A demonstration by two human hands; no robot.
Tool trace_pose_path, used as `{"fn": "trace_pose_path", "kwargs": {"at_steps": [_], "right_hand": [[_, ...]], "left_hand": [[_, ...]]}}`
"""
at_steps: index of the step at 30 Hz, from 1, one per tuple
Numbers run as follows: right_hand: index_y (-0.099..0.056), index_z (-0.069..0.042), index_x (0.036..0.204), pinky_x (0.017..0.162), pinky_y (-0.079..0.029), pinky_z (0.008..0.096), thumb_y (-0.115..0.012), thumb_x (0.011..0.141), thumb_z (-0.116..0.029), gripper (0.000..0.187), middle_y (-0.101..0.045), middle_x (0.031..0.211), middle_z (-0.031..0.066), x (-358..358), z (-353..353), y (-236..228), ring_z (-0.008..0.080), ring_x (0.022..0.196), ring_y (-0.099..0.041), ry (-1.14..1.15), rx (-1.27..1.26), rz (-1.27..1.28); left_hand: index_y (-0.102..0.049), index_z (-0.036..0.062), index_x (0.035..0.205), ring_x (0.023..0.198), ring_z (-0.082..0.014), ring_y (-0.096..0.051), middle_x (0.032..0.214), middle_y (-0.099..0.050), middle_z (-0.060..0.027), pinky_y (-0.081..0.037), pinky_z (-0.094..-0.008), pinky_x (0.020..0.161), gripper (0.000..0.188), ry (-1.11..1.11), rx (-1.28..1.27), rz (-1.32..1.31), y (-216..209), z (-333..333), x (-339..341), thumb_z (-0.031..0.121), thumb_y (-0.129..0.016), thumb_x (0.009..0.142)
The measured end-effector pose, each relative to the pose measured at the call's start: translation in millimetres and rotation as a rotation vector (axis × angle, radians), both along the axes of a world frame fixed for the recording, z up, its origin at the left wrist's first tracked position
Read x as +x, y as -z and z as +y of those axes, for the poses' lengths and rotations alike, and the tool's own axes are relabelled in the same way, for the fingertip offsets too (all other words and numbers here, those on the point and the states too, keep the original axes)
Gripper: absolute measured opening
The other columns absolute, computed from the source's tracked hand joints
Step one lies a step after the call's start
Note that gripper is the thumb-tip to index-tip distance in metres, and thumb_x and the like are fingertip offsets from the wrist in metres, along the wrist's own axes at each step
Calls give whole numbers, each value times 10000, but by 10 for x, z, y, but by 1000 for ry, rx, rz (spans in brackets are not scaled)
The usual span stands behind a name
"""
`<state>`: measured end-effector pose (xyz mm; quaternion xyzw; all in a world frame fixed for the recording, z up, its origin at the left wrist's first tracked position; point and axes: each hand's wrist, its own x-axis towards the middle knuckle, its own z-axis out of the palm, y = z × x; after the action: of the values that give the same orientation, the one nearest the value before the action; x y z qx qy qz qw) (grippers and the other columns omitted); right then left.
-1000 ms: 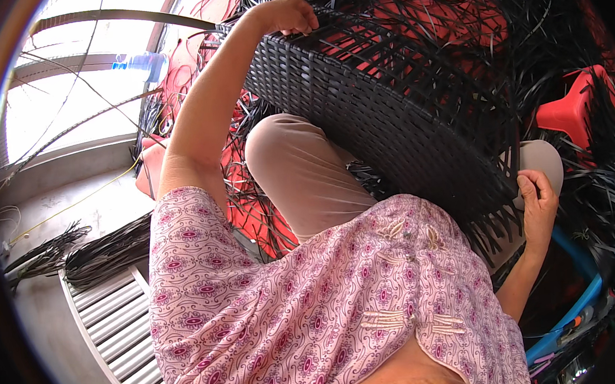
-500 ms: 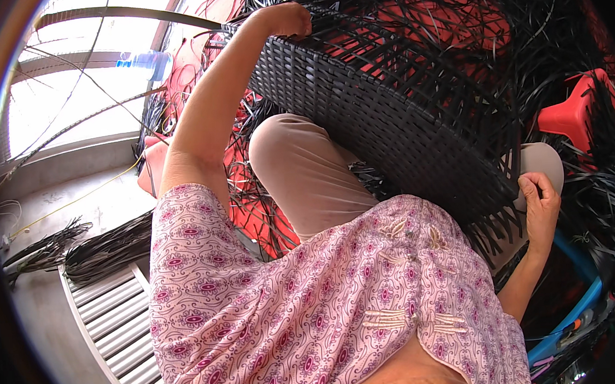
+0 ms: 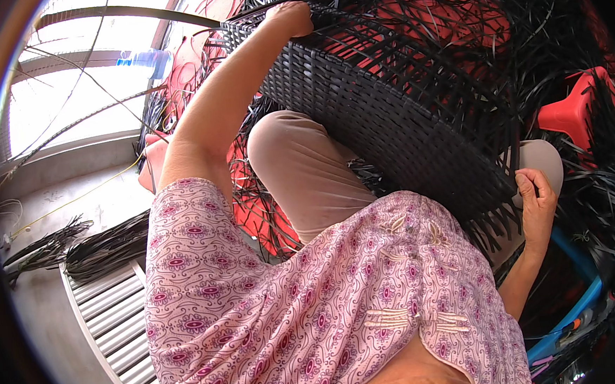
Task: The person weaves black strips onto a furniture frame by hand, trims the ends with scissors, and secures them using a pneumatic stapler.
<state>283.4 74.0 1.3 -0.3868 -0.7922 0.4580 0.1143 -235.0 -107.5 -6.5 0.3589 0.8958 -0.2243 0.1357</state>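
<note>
Barely anything has shifted: my left hand (image 3: pixel 290 17) still curls over the basket (image 3: pixel 387 117) rim on my lap, my right hand (image 3: pixel 537 199) fingers pinching its lower edge

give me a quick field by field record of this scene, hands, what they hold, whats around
left hand: grips the far top edge of the black woven panel, arm stretched out
right hand: closed on the panel's near lower corner, beside the loose strip ends
panel: tilted across the person's lap, over the knee
weave: tight grid in front, loose black strips fanning out behind
behind: red plastic stool
floor left: bundles of black strips, metal grating
lower right: blue tube
</note>
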Motion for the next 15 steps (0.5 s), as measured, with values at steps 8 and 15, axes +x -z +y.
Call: {"fn": "trace_pose_path", "kwargs": {"at_steps": [8, 15], "right_hand": [[-664, -5, 964, 641, -369, 214, -628, 963, -206, 205, -536, 781, -42, 65, 11, 82, 62, 702, -439, 22, -38, 17], [-674, -12, 986, 607, -350, 219, -597, 983, -249, 249, -528, 759, -51, 170, 33, 30, 56, 673, -421, 36, -51, -60]], "left_hand": [[-636, 43, 683, 533, -179, -593, 570, -597, -50, -490, -334, 580, 225, 403, -255, -197, 91, -200, -686, 205, -618, 837], [-733, 78, 906, 900, -314, -694, 933, -722, -125, -552, -396, 799, 257, 477, -174, -48, 198, -466, -988, 254, -550, 866]]}}
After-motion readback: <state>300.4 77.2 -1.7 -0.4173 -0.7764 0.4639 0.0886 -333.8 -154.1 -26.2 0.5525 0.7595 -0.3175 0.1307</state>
